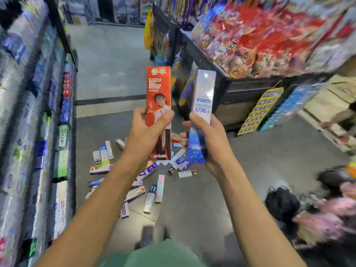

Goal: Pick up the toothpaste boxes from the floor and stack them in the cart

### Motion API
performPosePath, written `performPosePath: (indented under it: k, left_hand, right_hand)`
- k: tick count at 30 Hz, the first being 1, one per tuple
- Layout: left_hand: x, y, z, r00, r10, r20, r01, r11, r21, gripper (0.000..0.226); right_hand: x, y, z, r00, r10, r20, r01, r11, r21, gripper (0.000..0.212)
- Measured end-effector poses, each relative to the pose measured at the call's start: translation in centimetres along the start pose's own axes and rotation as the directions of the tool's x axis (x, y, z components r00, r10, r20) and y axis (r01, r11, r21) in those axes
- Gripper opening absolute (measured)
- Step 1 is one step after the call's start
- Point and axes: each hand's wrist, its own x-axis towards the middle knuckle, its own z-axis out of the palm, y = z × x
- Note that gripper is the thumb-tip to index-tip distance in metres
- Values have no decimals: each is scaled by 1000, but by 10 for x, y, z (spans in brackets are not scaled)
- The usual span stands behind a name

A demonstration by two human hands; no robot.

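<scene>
Standing upright, red box (158,112) beside silvery-blue, perhaps holographic, box (202,116)

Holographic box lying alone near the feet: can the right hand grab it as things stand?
Probably not yet. The right hand already grips a blue box held upright, well above the floor. Nothing covers the holographic box; it lies clear among other boxes.

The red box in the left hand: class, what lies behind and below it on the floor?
Scattered toothpaste boxes lie on the grey floor. The red box and left hand cover part of the pile, so some boxes stay hidden.
</scene>
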Motion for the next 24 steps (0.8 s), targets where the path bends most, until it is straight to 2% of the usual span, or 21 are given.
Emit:
performPosePath:
  k: [4, 8, 11, 13, 15, 18, 21, 24]
  left_hand:
    - [-31, 6, 44, 984, -25, 177, 20, 999, 28, 80]
    - [-78, 0, 107, 903, -82, 422, 79, 997, 25, 73]
    - [-128, -12, 159, 808, -134, 574, 124, 991, 57, 63]
    - [-166, -24, 188, 708, -170, 685, 169, 983, 70, 54]
    - [-205, -37, 215, 605, -204, 769, 195, 975, 105, 59]
    - [-266, -58, 254, 508, -240, 827, 176, 969, 173, 71]
    - [-331, -83, 292, 417, -247, 875, 118, 969, 217, 69]
    - [-396, -114, 330, 342, -256, 904, 91, 967, 239, 61]
  right_hand:
    - [-61, -22, -33, 978, -62, -199, 62, 998, -9, 15]
    - [-135, -32, -83, 904, -121, -409, 109, 993, -52, 22]
    - [-199, -33, -125, 796, -133, -591, 101, 991, -88, 33]
    - [-242, -29, -152, 700, -133, -701, 104, 991, -85, 35]
    - [-285, -24, -178, 607, -126, -785, 118, 991, -68, 38]
    - [-347, -12, -217, 479, -136, -867, 133, 988, -81, 42]
    - [-409, 2, -262, 386, -136, -912, 134, 987, -90, 30]
    - [-471, 14, -315, 313, -131, -941, 109, 989, -101, 29]
